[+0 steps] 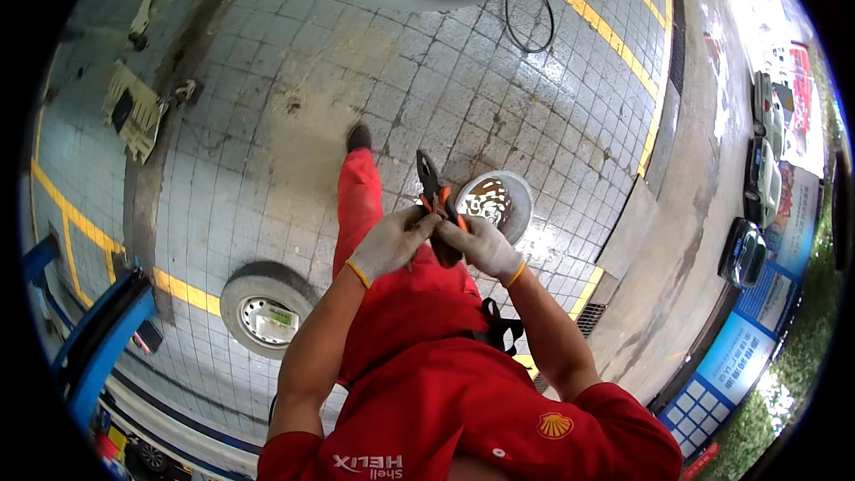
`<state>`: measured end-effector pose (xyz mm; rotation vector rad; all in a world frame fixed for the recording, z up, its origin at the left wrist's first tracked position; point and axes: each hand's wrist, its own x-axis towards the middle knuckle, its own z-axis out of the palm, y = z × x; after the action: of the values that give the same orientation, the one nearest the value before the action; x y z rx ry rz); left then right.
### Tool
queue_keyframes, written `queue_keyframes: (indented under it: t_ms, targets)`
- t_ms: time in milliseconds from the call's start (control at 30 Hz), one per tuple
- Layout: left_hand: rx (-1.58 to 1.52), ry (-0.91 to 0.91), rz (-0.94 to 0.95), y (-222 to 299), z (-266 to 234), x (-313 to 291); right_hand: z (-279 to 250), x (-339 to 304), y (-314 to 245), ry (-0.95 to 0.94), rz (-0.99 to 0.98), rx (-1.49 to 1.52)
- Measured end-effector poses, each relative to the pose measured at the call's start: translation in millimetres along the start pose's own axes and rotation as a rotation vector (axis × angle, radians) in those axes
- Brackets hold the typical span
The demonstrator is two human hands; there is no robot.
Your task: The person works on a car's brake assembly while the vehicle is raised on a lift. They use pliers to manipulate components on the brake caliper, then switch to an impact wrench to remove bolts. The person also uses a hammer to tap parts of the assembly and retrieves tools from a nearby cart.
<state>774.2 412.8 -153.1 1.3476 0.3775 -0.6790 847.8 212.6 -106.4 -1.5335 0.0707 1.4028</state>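
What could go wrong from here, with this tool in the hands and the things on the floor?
The gloved left hand and right hand are close around the orange-handled tool, so fingers might get pinched. If it slips, it could drop near the basin and perhaps splash the liquid. The wheel lying at the left could trip someone.

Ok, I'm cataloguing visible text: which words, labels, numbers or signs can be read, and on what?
Wording and brands withheld; places only:
Red shirt: readable white lettering, plus a yellow fan-shaped emblem.
Blue roadside board: large white characters, partly readable; smaller ones blurred.
Red banner: too blurred.
Green-marked item in the wheel: any print too small.
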Motion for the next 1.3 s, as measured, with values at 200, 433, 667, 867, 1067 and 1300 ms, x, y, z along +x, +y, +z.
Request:
queue_keyframes:
  t_ms: [200,433,667,867,1067,1300]
  targets:
    - [0.190,-0.047,0.048,98,-60,97,-80,45,-92,0.276,0.174,-0.290]
    - [-0.049,0.119,0.130,208,-49,223,-167,100,-130,0.468,-0.199,-0.891]
    - [-0.152,0.103,-0.017,276,-54,360,-332,136,-256,0.402,-0.022,-0.537]
    - [-0.091,-0.093,0.036,346,-67,468,-393,201,-324,0.363,0.039,-0.528]
    - [-0.472,0.257,-0.215,377,-133,578,-529,298,-415,0.266,0.109,0.343]
    - [-0.626,0.627,-0.496,359,-209,681,-741,445,-575,0.729,-0.097,0.039]
